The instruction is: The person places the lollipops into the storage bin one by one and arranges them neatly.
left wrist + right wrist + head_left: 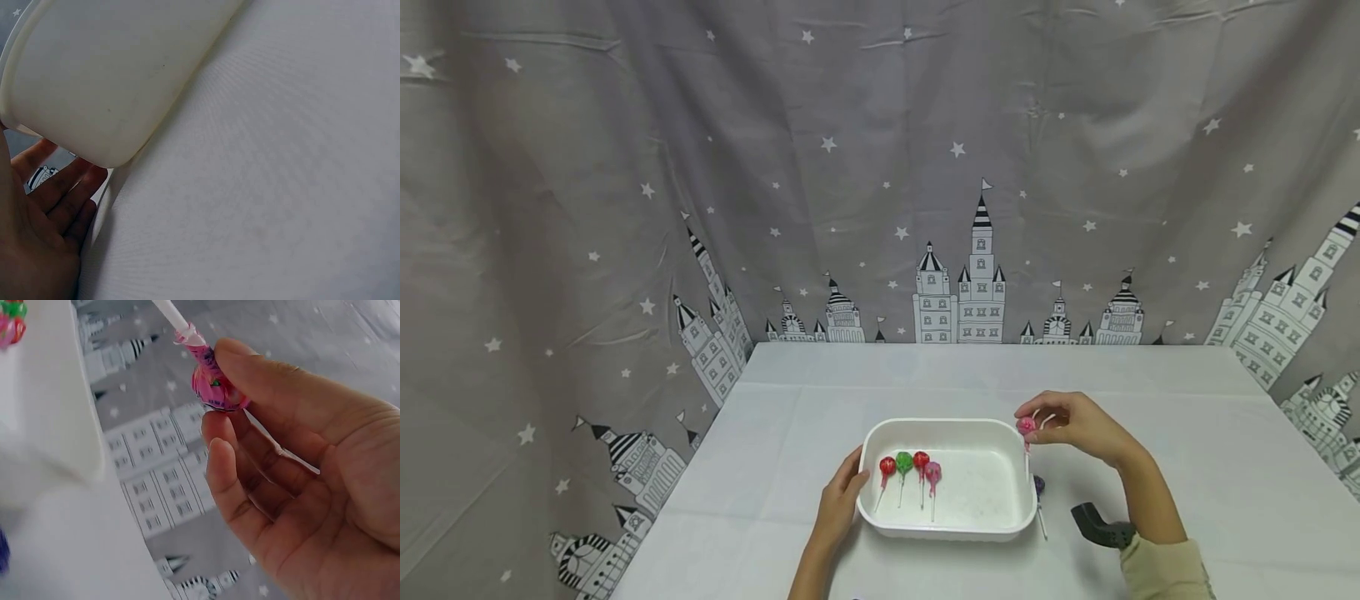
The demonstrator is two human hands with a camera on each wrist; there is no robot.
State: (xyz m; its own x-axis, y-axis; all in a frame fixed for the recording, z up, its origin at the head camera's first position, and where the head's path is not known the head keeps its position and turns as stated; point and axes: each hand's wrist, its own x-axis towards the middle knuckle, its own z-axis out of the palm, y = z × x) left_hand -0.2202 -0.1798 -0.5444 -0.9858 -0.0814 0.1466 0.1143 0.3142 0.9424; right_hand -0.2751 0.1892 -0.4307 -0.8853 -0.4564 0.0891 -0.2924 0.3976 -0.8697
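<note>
From the head view, a white table (1187, 433) stands before a grey curtain (625, 208) printed with stars and castles, which closes off the back and both sides. The table's far half lies bare and open. Near the front middle sits a white tray (977, 487) holding four lollipops (910, 467) in a row at its left end: red, green, red, pink. The left hand (838, 504) rests with straight fingers against the tray's left wall. The right hand (1078, 427) hovers over the tray's far right corner, pinching a pink lollipop (1026, 426) by its head. A dark lollipop (1039, 485) lies on the table just beside the tray's right wall, and a black wrist mount (1097, 525) shows by the right sleeve.

In the left wrist view, the left hand's fingers (59, 194) lie relaxed under the tray's rounded corner (106, 94), on the table.

In the right wrist view, thumb and forefinger pinch the pink lollipop (215, 387), stick pointing up and away; a second white stick (281, 447) crosses the palm.
</note>
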